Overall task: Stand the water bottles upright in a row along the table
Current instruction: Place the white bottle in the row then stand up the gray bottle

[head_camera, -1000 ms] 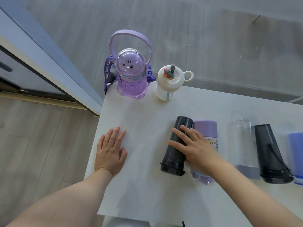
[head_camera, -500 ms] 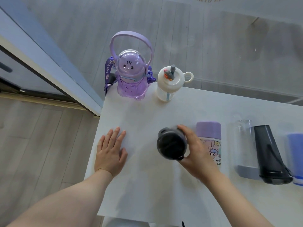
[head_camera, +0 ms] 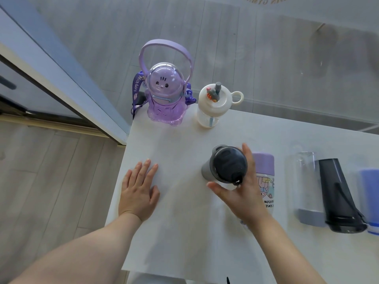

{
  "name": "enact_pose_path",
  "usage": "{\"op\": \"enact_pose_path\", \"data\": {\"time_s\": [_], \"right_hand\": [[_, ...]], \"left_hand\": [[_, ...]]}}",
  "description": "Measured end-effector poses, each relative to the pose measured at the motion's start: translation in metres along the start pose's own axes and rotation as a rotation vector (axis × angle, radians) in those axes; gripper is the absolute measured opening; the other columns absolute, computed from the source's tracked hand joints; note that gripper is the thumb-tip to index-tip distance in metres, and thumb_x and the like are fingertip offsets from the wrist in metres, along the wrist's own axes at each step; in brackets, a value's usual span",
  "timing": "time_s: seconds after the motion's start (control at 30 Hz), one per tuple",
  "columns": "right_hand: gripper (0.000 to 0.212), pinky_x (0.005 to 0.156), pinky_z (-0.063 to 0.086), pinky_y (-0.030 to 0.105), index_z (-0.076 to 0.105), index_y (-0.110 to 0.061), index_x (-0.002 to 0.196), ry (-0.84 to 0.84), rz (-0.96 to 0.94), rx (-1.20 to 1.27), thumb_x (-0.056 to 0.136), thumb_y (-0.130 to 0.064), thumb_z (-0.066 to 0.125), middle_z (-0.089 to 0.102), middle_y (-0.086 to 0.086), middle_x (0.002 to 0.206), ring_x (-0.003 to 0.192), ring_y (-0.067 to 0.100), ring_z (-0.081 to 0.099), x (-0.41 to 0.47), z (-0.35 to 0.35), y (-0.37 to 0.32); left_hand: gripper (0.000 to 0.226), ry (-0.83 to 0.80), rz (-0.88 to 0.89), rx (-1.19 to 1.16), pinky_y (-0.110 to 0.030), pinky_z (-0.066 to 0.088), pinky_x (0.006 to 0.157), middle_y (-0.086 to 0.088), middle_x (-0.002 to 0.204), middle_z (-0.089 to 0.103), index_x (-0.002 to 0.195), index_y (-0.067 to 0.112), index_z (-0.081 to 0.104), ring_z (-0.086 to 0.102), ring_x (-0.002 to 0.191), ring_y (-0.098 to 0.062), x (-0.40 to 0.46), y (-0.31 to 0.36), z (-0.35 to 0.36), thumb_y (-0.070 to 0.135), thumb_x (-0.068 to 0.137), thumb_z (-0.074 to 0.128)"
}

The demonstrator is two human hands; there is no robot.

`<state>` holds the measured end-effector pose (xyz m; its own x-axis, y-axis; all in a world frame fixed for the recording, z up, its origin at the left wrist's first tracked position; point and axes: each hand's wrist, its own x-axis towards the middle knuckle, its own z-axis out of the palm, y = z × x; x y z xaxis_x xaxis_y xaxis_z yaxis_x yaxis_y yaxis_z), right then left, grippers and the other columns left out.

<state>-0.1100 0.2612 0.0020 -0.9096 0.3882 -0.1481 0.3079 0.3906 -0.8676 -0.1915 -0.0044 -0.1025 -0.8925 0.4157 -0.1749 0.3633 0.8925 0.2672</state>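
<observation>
My right hand (head_camera: 244, 193) grips a dark grey bottle (head_camera: 226, 166) around its body, lid end up toward me, raised over the white table (head_camera: 180, 222). My left hand (head_camera: 138, 191) lies flat on the table near its left edge, fingers apart. At the far left corner a purple astronaut-shaped bottle (head_camera: 165, 99) with a hoop handle stands upright, and a clear bottle with a cream lid (head_camera: 213, 107) stands beside it. Lying on their sides to the right are a purple-capped cartoon bottle (head_camera: 265, 177), a clear bottle with a grey lid (head_camera: 306, 187), a black bottle (head_camera: 338, 195) and a blue one (head_camera: 371, 193).
The table's left edge drops to a wooden floor (head_camera: 41, 181). A glass wall (head_camera: 266, 58) runs right behind the table's far edge, with a door frame (head_camera: 61, 74) at the left. The blue bottle is cut off by the right border of the view.
My right hand has tipped the dark grey bottle from lying on its side to lid-up and lifted it slightly toward the far side. My left hand stayed flat.
</observation>
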Motion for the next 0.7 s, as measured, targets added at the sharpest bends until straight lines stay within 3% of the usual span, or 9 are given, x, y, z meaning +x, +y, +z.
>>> {"op": "enact_pose_path", "data": {"time_s": [0.13,0.3,0.47,0.6,0.7], "right_hand": [[0.096,0.101,0.040,0.029,0.030,-0.015,0.141,0.217,-0.210,-0.104,0.069,-0.064,0.070,0.043,0.003,0.131,0.120,0.016,0.045,-0.003,-0.004,-0.040],[0.067,0.097,0.042,0.029,0.053,-0.007,0.125,0.108,-0.355,-0.404,0.076,-0.050,0.070,0.053,0.004,0.120,0.109,0.022,0.051,0.014,-0.017,-0.062],[0.056,0.103,0.037,0.034,0.057,-0.014,0.125,-0.088,-0.419,-0.544,0.072,-0.029,0.057,0.056,-0.001,0.126,0.118,0.023,0.050,0.024,-0.034,-0.073],[0.052,0.113,0.027,0.043,0.060,-0.022,0.122,-0.172,-0.436,-0.584,0.070,-0.022,0.052,0.045,-0.007,0.145,0.137,0.024,0.033,0.026,-0.040,-0.076],[0.062,0.115,0.025,0.046,0.050,-0.021,0.135,-0.098,-0.384,-0.564,0.077,-0.039,0.060,0.031,0.003,0.155,0.143,0.028,0.023,0.021,-0.036,-0.071]], "left_hand": [[0.062,0.002,-0.001,0.002,-0.040,0.009,0.120,0.000,0.157,0.027,0.147,0.026,0.033,0.018,0.147,-0.019,-0.001,0.000,-0.001,0.035,0.087,0.034],[0.062,0.000,-0.002,-0.004,-0.040,0.010,0.119,0.000,0.157,0.028,0.147,0.026,0.034,0.019,0.146,-0.019,0.000,0.001,-0.001,0.035,0.086,0.034],[0.061,-0.003,0.002,0.006,-0.040,0.010,0.119,0.000,0.157,0.028,0.147,0.025,0.034,0.020,0.146,-0.019,0.000,0.001,-0.002,0.035,0.087,0.033],[0.061,-0.004,0.001,0.002,-0.041,0.011,0.119,0.001,0.157,0.028,0.147,0.025,0.034,0.018,0.147,-0.019,0.000,0.001,-0.002,0.036,0.087,0.033],[0.061,-0.007,0.001,0.003,-0.041,0.011,0.119,0.001,0.157,0.028,0.147,0.025,0.034,0.018,0.147,-0.018,0.000,0.001,-0.002,0.035,0.087,0.033]]}}
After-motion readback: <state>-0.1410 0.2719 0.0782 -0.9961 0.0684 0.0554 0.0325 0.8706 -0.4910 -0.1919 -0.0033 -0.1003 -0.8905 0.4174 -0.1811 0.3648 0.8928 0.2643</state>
